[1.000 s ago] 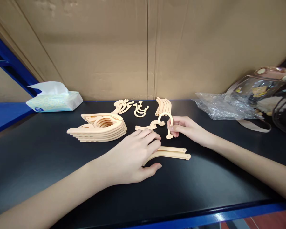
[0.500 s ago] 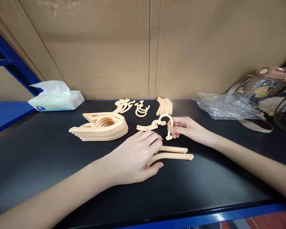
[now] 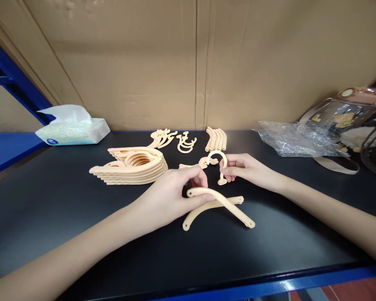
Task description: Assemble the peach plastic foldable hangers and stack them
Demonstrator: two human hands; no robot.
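My left hand point(image 3: 171, 196) pinches one end of a curved peach plastic arm point(image 3: 228, 204) and holds it lifted off the black table point(image 3: 65, 217). Under it a second curved arm point(image 3: 203, 210) lies on the table. My right hand point(image 3: 247, 169) grips the stem of a peach plastic hook point(image 3: 217, 161), held upright just beyond the arms. A small curved piece point(image 3: 200, 164) lies on the table next to the hook.
A stack of peach hanger bodies point(image 3: 131, 165) sits left of centre. Behind it lie small hooks point(image 3: 184, 144), curved pieces point(image 3: 163, 138) and a row of arms point(image 3: 216, 139). A tissue pack point(image 3: 72, 129) stands far left; a crumpled plastic bag point(image 3: 291, 140) and a transparent bag point(image 3: 347, 115) are at right.
My left hand has picked up one curved arm from the pair on the table and raised it, swinging it across the other. My right hand with the hook has stayed put.
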